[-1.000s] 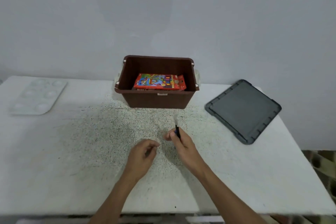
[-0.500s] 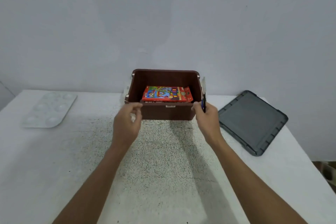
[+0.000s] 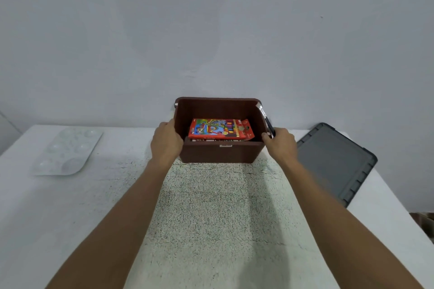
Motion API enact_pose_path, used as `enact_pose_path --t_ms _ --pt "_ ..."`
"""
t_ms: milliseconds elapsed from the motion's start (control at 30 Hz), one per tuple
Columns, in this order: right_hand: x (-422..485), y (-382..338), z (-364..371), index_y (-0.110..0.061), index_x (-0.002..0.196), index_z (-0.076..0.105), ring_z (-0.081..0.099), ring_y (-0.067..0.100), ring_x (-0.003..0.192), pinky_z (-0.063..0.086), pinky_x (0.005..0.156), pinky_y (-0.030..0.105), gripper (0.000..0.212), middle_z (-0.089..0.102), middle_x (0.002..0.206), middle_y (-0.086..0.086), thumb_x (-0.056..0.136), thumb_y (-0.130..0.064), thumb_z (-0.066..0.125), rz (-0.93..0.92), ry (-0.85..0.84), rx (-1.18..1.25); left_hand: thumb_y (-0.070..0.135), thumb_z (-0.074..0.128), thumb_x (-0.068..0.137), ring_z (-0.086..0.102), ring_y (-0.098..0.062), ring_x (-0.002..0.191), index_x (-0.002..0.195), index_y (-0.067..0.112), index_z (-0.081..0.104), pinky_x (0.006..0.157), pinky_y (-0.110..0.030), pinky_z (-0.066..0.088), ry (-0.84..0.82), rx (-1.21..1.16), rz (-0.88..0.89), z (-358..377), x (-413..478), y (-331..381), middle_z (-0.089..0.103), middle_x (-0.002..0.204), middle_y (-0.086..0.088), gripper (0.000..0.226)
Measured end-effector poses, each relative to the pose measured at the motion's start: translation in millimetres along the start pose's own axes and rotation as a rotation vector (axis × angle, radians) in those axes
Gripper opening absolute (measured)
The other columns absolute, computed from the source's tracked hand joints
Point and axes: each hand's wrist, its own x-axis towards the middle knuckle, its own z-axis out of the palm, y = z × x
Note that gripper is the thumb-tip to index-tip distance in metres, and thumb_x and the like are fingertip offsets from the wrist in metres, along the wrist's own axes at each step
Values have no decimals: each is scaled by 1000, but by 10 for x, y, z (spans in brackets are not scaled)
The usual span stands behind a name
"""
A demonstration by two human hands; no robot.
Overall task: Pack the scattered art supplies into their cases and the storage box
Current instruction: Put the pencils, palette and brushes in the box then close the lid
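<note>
A brown storage box (image 3: 220, 153) stands open at the back middle of the table. Inside it lies a red, colourful pencil case (image 3: 220, 129) on top of something dark. My left hand (image 3: 166, 142) grips the box's left wall, thumb over the rim. My right hand (image 3: 280, 144) is at the box's right wall and pinches a paintbrush (image 3: 265, 119) with a dark handle. Its pale bristles point up past the box's far right corner.
A dark grey lid (image 3: 333, 162) lies flat to the right of the box, near the table's right edge. A white paint palette (image 3: 68, 151) with round wells lies at the back left. A speckled mat (image 3: 218, 213) covers the table's middle, under my arms.
Both hands went forward from the table's middle to the box. The left hand now grips the left wall; the right, still holding the brush, reached the right wall. The brush tilted over the rim.
</note>
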Motion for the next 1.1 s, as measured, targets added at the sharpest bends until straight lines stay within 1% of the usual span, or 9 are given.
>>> enact_pose_path --t_ms 100,333,433,567,667,800,900,1000,1100 --pt "-13 -21 -2 -14 87 63 50 14 57 32 48 25 17 54 62 -4 96 -27 57 6 2 5 0 49 88 62 -34 92 130 12 58 72 -38 49 -22 -24 1 -25 29 -55 61 105 -17 44" --pt "-293 76 -80 -10 75 60 53 23 55 30 47 26 22 54 58 0 94 -21 57 -30 -6 24 9 49 92 61 -32 105 140 20 52 82 -40 50 -14 -43 40 -39 -213 -241 60 119 -12 49" --pt "-568 160 -129 -8 76 62 49 17 48 30 45 26 24 53 55 -1 95 -21 57 -29 11 38 7 50 92 61 -28 96 138 18 53 74 -33 45 48 -139 82 -74 -536 -284 60 112 -12 48" --pt "-971 255 -236 -12 68 54 40 14 43 26 44 27 29 46 51 -2 95 -21 60 2 29 57 7 52 91 60 -20 93 138 16 52 74 -27 41 82 -177 111 -105 -942 -362 60 115 -8 48" --pt "-1223 270 -313 -13 71 53 38 13 44 24 44 27 27 43 51 -3 95 -21 61 24 37 62 6 53 91 54 -10 89 139 18 53 70 -19 39 86 -187 90 -169 -1213 -390 60 114 -4 49" --pt "-1504 319 -392 -14 68 56 39 13 44 27 44 28 28 44 50 -4 94 -21 62 42 34 57 5 57 91 55 -8 89 139 19 53 74 -19 41 71 -221 68 -283 -1566 -430 60 117 -3 50" --pt "-1722 369 -447 -11 73 62 40 14 45 28 45 28 23 44 49 -3 94 -22 61 42 36 32 5 59 90 56 -9 90 139 18 54 76 -23 44 48 -225 51 -357 -1766 -471 60 119 -4 50" --pt "-1925 406 -492 -14 78 64 41 10 46 27 44 28 19 43 49 -8 95 -22 60 20 41 16 6 60 89 57 -8 88 138 18 55 73 -20 44 35 -206 45 -405 -1919 -498 61 119 -3 50" --pt "-2032 425 -518 -12 91 69 42 7 45 24 44 25 15 42 51 -12 95 -24 60 27 31 -11 7 60 89 57 -7 89 137 18 55 72 -19 43 43 -210 26 -421 -1997 -500 60 117 -1 50"
